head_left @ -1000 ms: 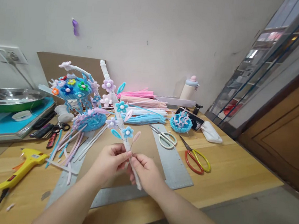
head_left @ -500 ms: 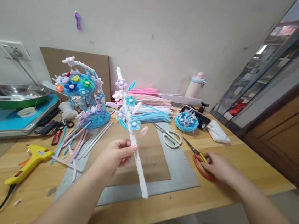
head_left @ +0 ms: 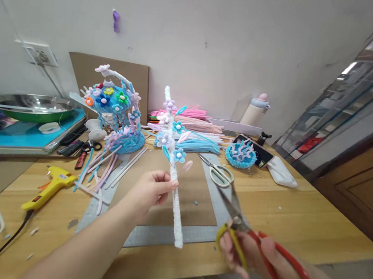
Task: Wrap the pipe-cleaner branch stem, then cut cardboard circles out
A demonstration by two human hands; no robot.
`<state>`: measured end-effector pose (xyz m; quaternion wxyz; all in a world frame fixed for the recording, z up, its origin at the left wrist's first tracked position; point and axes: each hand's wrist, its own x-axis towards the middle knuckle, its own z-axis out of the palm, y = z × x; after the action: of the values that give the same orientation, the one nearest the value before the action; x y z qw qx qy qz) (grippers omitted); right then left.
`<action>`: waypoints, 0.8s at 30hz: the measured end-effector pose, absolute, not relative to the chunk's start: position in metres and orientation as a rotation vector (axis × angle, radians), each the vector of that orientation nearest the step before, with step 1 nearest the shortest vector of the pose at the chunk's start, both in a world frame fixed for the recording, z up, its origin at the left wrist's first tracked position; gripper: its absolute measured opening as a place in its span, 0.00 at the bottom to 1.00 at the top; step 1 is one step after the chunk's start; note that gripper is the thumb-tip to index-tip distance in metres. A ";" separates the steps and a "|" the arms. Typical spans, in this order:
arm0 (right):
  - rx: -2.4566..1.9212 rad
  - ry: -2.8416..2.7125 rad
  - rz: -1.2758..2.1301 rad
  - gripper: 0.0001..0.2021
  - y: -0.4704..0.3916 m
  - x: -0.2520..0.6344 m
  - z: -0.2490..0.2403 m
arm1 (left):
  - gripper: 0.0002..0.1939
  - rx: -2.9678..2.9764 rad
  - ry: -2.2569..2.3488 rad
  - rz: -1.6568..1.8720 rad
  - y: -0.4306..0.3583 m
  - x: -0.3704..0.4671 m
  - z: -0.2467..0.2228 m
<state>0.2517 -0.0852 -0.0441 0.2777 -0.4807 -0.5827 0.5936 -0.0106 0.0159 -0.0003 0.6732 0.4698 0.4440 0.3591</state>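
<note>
My left hand (head_left: 154, 191) pinches a white wrapped stem (head_left: 176, 214) below its flowers and holds it nearly upright over the cardboard sheet. Purple, pink and blue fuzzy flowers (head_left: 179, 155) and small leaves sit along its upper half. In my right hand (head_left: 254, 253) are scissors with red and yellow handles (head_left: 292, 275), raised off the table at the lower right. My fingers pass through both handle loops, and the blades (head_left: 231, 206) point up and left, slightly parted and blurred. White-handled scissors (head_left: 221, 176) lie on the grey mat behind the blades.
A yellow glue gun (head_left: 50, 187) lies left beside loose pipe cleaners (head_left: 100, 166). Behind stand a blue flowered model (head_left: 110, 100), pipe cleaner bundles (head_left: 202, 145) and a bottle (head_left: 255, 111). A blue coral-like piece (head_left: 241, 154), a phone and a white packet (head_left: 282, 171) lie right.
My right hand has lifted the red and yellow scissors from the table and brought them left and nearer, with fingers now in the loops. The view has shifted slightly left.
</note>
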 end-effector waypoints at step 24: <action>-0.977 -1.592 2.226 0.26 -0.074 0.215 -0.023 | 0.13 1.042 1.068 0.580 -0.003 -0.013 0.004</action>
<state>0.2154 -0.0742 -0.0234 0.1174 -0.3340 -0.5440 0.7607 -0.0130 -0.0033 0.0045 0.6964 0.4672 0.4786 0.2602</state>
